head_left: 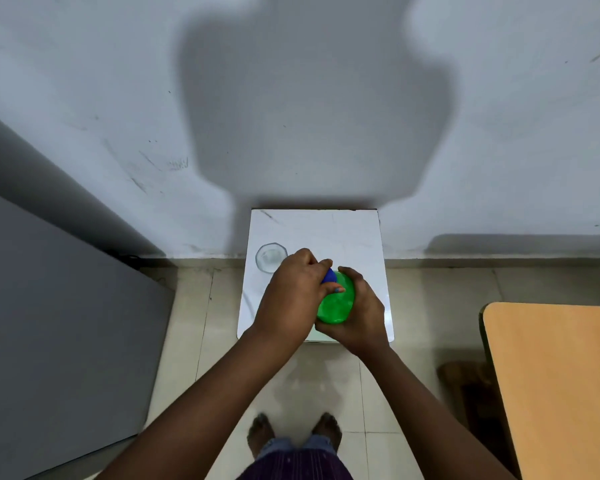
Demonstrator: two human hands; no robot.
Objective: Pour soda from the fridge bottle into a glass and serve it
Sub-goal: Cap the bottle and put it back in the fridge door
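Your left hand (293,294) pinches the blue plastic cap (329,276), right hand (355,315) wraps the green plastic bottle (336,303) — squeeze hard and soda may foam onto the clear round glass (271,257) just beyond your knuckles.

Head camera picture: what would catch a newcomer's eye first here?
The bright green bottle stands out at the centre, on a small white table against the wall. The right hand grips its body while the left hand pinches its blue cap. A clear glass stands to the left.
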